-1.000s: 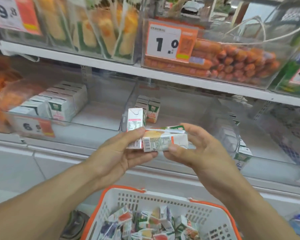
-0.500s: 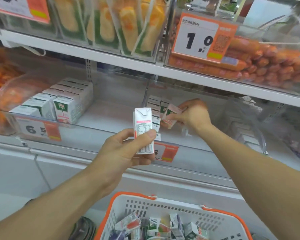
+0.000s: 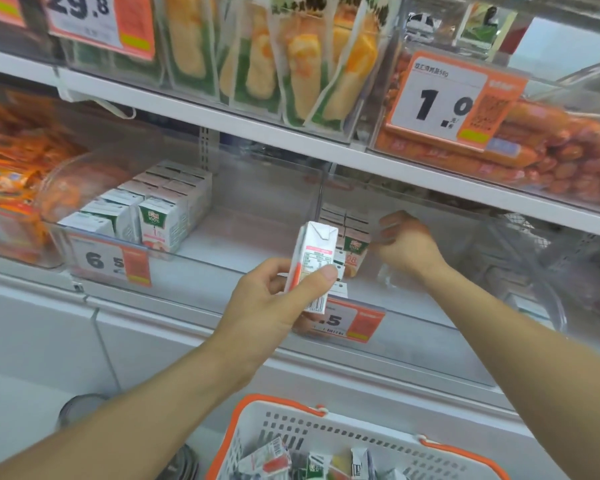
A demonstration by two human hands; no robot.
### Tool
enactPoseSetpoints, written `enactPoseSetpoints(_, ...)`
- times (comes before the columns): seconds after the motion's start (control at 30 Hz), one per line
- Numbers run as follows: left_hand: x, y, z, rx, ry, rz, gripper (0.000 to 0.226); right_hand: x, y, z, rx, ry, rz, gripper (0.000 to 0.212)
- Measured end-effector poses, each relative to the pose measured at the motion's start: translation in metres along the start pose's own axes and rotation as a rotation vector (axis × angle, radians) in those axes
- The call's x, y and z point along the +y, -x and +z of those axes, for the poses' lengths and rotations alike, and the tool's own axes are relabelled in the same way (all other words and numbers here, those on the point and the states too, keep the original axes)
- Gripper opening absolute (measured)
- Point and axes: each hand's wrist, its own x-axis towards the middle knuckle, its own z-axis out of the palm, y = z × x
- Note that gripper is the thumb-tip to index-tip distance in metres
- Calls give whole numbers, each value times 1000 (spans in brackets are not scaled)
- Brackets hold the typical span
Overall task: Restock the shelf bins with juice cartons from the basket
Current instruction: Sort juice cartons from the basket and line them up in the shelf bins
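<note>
My left hand point(image 3: 271, 306) grips a white juice carton point(image 3: 314, 261) upright in front of the shelf. My right hand point(image 3: 407, 244) is inside the clear middle bin point(image 3: 430, 306), fingers loosely curled and holding nothing, just right of a short row of green-and-orange juice cartons point(image 3: 355, 244) standing there. The white basket with an orange rim point(image 3: 326, 431) sits below my arms and holds several loose cartons point(image 3: 274, 459). The clear bin to the left point(image 3: 94, 233) holds rows of white-and-green cartons point(image 3: 160, 216).
Above, the upper shelf point(image 3: 243, 123) carries packs of corn point(image 3: 291, 64) and a bin of sausages point(image 3: 551, 150) with a 1.0 price tag point(image 3: 444, 102). Orange packets point(image 3: 11, 168) fill the far left. A price label point(image 3: 347, 320) hangs on the middle bin's front.
My right hand carried its carton into the middle bin, set it at the front of the row and let go. My left hand kept its carton and rose slightly.
</note>
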Motion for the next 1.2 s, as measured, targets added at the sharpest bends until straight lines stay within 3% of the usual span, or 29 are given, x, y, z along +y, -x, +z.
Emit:
enactPoseSetpoints(0.07, 1, 0, -3, -31, 68, -18, 55, -14, 22, -17, 54, -109, -111, 25)
enactPoseSetpoints(0.13, 2, 0, -7, -86, 105, -1, 50, -29, 52, -35, -155, -283, -182, 20)
enactPoseSetpoints(0.23, 1, 2, -14, -52, -19, 88, 53, -47, 95, -55, -599, -587, -207, 36)
enactPoseSetpoints(0.37, 1, 5, -19, 77, -327, 269, 52, -59, 115, -55, -755, -867, -172, 60)
enactPoseSetpoints(0.5, 2, 5, -31, 134, -499, 426, 65, -66, 116, -42, -721, -845, -223, 73)
enactPoseSetpoints(0.6, 6, 9, -41, 194, -494, 438, 79, -72, 115, -36, -713, -779, -296, 70)
enactPoseSetpoints(0.8, 12, 14, -64, 245, -329, 397, 72, -92, 114, -25, -711, -816, -322, 62)
enactPoseSetpoints(0.9, 17, 15, -74, 261, -150, 288, 67, -103, 111, -17, -738, -886, -337, 66)
enactPoseSetpoints(1.1, 22, 14, -100, 196, 86, -2, 62, -144, 105, 15, -377, -678, -479, 38)
enactPoseSetpoints(1.2, 16, 6, -126, 456, -87, 8, 46, -170, 95, 39, -203, -654, -499, 27)
